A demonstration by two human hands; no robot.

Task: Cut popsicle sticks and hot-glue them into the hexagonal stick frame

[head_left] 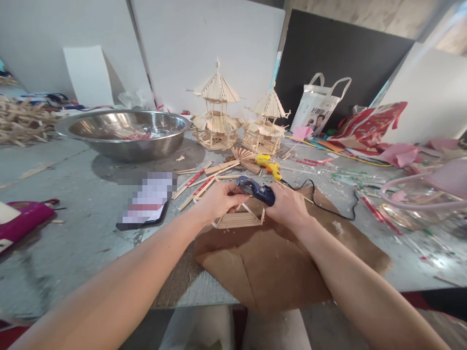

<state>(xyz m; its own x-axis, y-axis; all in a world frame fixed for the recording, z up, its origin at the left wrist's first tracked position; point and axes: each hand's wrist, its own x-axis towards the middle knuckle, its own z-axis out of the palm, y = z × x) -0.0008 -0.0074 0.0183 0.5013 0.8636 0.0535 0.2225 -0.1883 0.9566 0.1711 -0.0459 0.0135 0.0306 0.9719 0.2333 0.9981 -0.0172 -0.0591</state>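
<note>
My right hand (289,204) is closed round the handle of a dark blue hand tool (257,189); its exact kind is unclear. At the tool's left end, my left hand (221,198) has its fingers pinched together, and whatever lies between them is hidden. Just below both hands, a small frame of thin wooden sticks (239,220) rests on a sheet of brown paper (270,262). Part of this frame disappears behind the fingers. A yellow glue gun (270,167) lies right behind the tool.
Two stick pagodas (218,121) (264,129) stand at the back, beside a steel basin (134,146). A phone (148,201) lies left of my hands. Loose sticks (195,182) and a black cord (335,211) are close by. A clear plastic container (419,209) sits right.
</note>
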